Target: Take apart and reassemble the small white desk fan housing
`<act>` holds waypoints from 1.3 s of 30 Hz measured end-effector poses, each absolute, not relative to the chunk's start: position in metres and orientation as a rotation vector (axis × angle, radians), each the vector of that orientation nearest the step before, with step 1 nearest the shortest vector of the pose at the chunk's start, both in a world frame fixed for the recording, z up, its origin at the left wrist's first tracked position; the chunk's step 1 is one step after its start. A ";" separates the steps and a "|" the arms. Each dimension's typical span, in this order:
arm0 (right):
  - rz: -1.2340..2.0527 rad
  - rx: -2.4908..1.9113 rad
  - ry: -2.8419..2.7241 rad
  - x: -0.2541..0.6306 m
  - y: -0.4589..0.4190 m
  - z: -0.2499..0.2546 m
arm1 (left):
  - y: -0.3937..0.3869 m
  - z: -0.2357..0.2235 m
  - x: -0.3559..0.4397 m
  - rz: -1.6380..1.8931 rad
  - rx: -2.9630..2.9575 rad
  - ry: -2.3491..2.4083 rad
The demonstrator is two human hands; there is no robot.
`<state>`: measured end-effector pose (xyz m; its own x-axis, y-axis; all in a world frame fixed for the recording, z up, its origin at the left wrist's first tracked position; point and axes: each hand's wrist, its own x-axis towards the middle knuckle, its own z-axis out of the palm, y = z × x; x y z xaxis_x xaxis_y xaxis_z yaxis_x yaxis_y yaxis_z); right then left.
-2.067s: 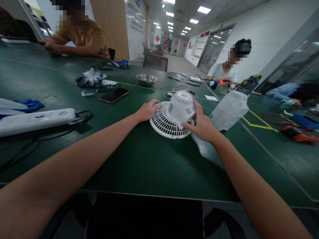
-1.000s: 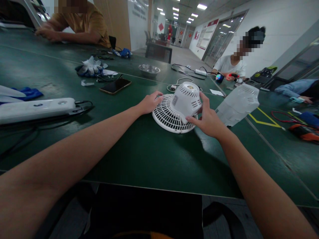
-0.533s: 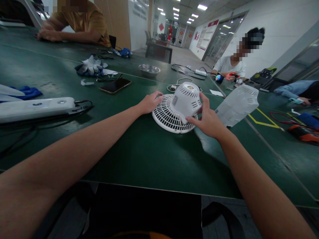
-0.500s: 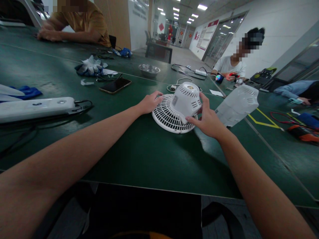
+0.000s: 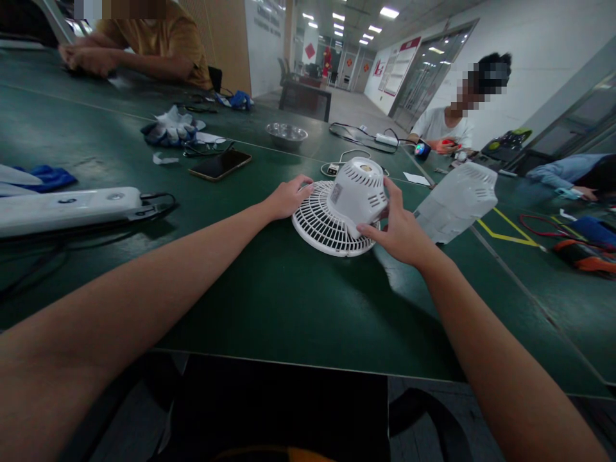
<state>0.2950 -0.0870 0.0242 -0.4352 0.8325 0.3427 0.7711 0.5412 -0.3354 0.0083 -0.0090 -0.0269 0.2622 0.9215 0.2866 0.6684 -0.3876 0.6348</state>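
Observation:
A white fan head (image 5: 353,199) lies on the green table, its round slotted grille (image 5: 320,221) down and its motor housing up. My right hand (image 5: 397,224) grips the housing from the right, thumb on the near side and fingers behind. At the grille's left rim is my left hand (image 5: 289,197), fingers curled over the edge and partly hidden. Just right of my right hand, a white plastic housing piece (image 5: 457,202) stands tilted on the table. A white cord with a plug (image 5: 333,169) lies behind the fan head.
On the left are a long white device (image 5: 72,208), a phone (image 5: 221,165) and gloves (image 5: 171,126). Farther back sit a metal bowl (image 5: 287,135) and a power strip (image 5: 387,139). An orange meter (image 5: 587,255) lies far right. Other people sit around the table.
Both hands keep their hold on the fan head, which has not visibly moved on the table. The view has shifted very slightly. The person at the back left has moved their hands.

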 end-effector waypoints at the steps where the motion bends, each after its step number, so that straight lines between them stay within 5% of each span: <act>1: 0.179 -1.296 -2.314 0.295 -0.087 0.024 | -0.009 -0.027 0.008 0.891 2.153 1.442; 39: 0.197 -1.330 -2.305 0.293 -0.089 0.026 | -0.008 -0.027 0.007 0.876 2.126 1.423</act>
